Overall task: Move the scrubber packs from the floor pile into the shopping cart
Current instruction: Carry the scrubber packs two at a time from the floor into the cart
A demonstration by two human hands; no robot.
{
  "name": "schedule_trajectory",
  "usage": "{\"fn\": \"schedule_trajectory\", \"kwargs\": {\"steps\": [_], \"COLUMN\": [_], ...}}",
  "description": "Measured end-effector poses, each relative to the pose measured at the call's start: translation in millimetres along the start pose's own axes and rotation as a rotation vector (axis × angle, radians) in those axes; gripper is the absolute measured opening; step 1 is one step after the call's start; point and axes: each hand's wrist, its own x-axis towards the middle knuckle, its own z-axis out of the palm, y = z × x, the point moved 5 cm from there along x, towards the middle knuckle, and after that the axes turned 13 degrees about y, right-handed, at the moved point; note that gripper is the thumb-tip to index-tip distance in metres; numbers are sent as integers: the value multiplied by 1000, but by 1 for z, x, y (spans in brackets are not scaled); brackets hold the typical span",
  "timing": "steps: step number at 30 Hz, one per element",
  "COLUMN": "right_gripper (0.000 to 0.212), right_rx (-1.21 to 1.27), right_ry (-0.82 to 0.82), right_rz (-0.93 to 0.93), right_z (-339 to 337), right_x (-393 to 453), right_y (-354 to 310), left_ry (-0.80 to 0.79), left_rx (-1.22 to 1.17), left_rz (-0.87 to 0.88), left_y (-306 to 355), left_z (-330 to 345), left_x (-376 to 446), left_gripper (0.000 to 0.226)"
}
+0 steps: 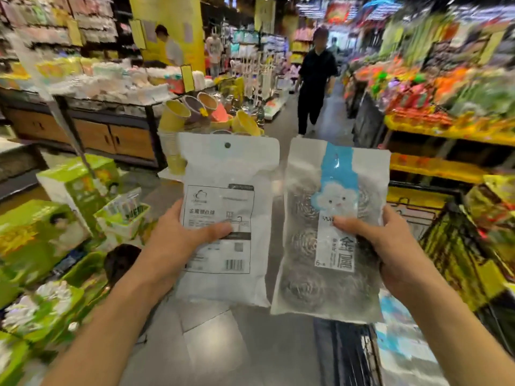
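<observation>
I hold two scrubber packs up in front of me at chest height. My left hand [178,240] grips a white pack [228,174] that shows its printed back label and barcode, thumb across the label. My right hand [390,246] grips a second pack [334,218] that faces me, with a blue strip, a cloud face and steel-wool balls visible through the clear film. The two packs hang side by side, edges nearly touching. The dark frame of the shopping cart [434,196] stands at the right, behind the right hand. The floor pile is not in view.
A person in black [315,79] walks up the aisle toward me. Green boxed goods [55,218] crowd the left. Yellow bins [178,118] sit mid-aisle beside a display table. Colourful shelves [446,93] line the right. Grey floor [223,344] lies below my arms.
</observation>
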Motion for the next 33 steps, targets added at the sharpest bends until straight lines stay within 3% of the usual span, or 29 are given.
{"fn": "schedule_trajectory", "kwargs": {"steps": [3,13,21,33], "right_gripper": [53,59,60,54], "right_rx": [17,18,78,186], "right_ry": [102,483,812,1088], "right_rz": [-24,-94,-128,-86], "right_z": [-6,-45,-125,-259], "right_x": [21,57,74,158], "right_y": [-1,-3,1,46], "left_ry": [-95,-466,-755,-1100], "left_rx": [-6,55,78,235], "left_rz": [-13,-63,-68,-25], "left_y": [-4,-14,-31,-57], "left_z": [32,157,297,544], "left_x": [46,160,175,178], "left_gripper": [56,80,72,70]}}
